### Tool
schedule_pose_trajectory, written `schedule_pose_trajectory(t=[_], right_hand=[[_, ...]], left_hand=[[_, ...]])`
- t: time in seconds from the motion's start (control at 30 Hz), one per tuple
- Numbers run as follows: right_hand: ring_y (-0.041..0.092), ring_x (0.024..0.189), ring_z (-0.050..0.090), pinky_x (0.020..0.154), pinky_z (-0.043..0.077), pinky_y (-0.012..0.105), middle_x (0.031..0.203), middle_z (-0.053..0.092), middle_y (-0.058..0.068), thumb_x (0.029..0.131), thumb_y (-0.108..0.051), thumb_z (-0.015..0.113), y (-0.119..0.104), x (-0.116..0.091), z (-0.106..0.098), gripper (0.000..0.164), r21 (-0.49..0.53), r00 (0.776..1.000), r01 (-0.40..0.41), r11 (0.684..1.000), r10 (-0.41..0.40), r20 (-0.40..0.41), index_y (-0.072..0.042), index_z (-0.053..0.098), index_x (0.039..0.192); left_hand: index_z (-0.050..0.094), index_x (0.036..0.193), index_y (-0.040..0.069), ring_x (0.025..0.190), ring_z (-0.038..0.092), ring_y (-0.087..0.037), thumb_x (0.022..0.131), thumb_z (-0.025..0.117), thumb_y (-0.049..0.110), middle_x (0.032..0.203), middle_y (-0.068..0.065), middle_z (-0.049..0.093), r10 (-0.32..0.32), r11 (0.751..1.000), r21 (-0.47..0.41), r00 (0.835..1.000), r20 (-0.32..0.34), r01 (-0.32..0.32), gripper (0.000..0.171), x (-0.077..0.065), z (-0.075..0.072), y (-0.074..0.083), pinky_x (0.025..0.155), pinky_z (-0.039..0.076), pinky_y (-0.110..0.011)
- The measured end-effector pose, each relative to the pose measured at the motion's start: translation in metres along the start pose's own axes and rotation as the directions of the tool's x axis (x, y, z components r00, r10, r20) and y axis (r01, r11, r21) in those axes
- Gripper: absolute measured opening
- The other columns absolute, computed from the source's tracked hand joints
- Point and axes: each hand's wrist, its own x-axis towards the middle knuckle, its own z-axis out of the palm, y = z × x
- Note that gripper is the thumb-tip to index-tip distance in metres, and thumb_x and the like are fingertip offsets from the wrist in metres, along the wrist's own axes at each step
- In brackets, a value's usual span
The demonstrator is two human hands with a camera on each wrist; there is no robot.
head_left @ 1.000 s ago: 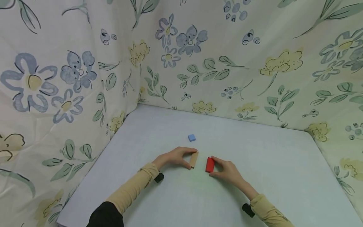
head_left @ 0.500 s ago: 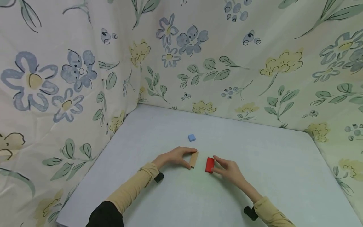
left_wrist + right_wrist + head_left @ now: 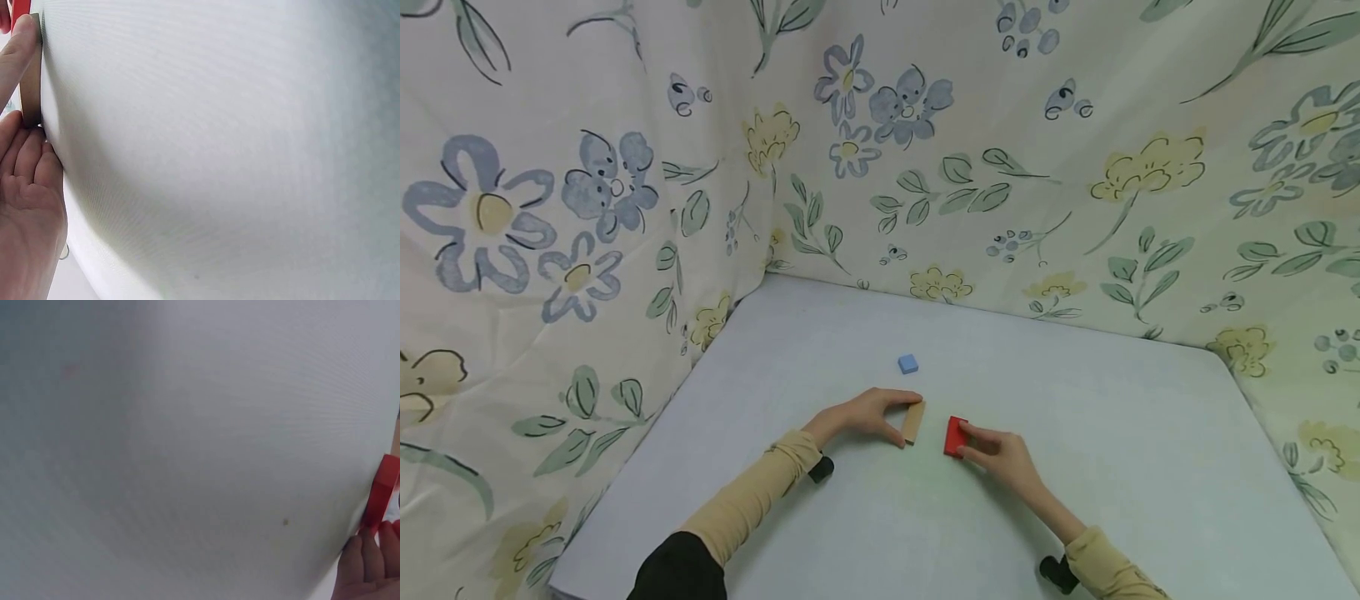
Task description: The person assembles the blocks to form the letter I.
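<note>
"White table [image 3: 1112,417] is spreading under two hands. What is nearest?"

"The right hand [image 3: 1006,458] is holding the red block [image 3: 953,437] mid-table, thumb and fingertips partly closed against it. Slightly beyond and to its left, the left hand [image 3: 867,412] is spanning the wood block [image 3: 914,422], thumb at the near end, finger at the far end. A gap is separating the blocks."

"And farther off?"

"A blue block [image 3: 907,364] is lying untouched past both hands; floral cloth [image 3: 925,208] is hanging behind."

"Which step?"

"Seemingly, the hands are positioning red and wood; the next move is probably calling for light, steady fingertips."
</note>
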Motion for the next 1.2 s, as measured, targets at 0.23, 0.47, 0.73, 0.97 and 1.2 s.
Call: schedule_pose_trajectory(t=[0.23,0.47,0.73,0.97,1.2], right_hand=[[0.025,0.117,0.06,0.093,0.053,0.037,0.123,0.065,0.009,0.08,-0.016,0.075,0.0033,0.0,0.0015,0.044,0.006,0.999,0.025,1.0,-0.025,-0.021,-0.014,0.065,0.123],[0.024,0.118,0.059,0.094,0.051,0.04,0.122,0.065,0.007,0.08,-0.015,0.076,0.0047,-0.0009,0.0029,0.044,-0.015,0.999,0.015,1.0,-0.016,-0.041,-0.016,0.066,0.122],[0.023,0.117,0.06,0.094,0.052,0.04,0.122,0.066,0.007,0.08,-0.015,0.076,0.0067,0.0005,0.0048,0.044,-0.033,0.998,0.025,0.999,-0.027,-0.049,-0.016,0.065,0.123],[0.023,0.117,0.06,0.095,0.051,0.041,0.121,0.066,0.006,0.08,-0.014,0.075,0.0056,0.0012,0.0035,0.043,-0.035,0.998,0.043,0.998,-0.045,-0.049,-0.014,0.066,0.122],[0.023,0.116,0.06,0.094,0.052,0.038,0.119,0.067,0.005,0.079,-0.014,0.076,0.0046,0.0002,0.0028,0.043,-0.034,0.997,0.062,0.998,-0.063,-0.048,-0.014,0.066,0.121]], left_hand=[[0.042,0.144,0.02,0.14,0.035,-0.015,0.074,0.081,0.028,0.149,0.004,0.042,0.009,1.0,-0.003,1.0,-0.002,-0.009,0.08,0.0012,0.0006,-0.0006,0.115,0.031,-0.036],[0.042,0.144,0.019,0.14,0.036,-0.016,0.074,0.081,0.027,0.149,0.003,0.042,0.012,1.0,0.001,1.0,-0.009,-0.012,0.08,0.0002,0.0008,0.0006,0.115,0.031,-0.036],[0.043,0.143,0.02,0.139,0.037,-0.015,0.074,0.082,0.028,0.148,0.004,0.043,0.02,1.0,0.011,1.0,-0.017,-0.02,0.08,0.0007,0.0012,-0.002,0.115,0.032,-0.036],[0.043,0.143,0.018,0.138,0.037,-0.016,0.074,0.082,0.029,0.148,0.002,0.044,0.023,1.0,0.005,1.0,-0.021,-0.023,0.08,0.0017,0.0006,-0.002,0.114,0.032,-0.037],[0.044,0.143,0.017,0.138,0.037,-0.017,0.073,0.082,0.028,0.148,0.002,0.044,0.022,1.0,-0.004,1.0,-0.019,-0.022,0.08,-0.0006,0.0003,0.0008,0.114,0.032,-0.037]])
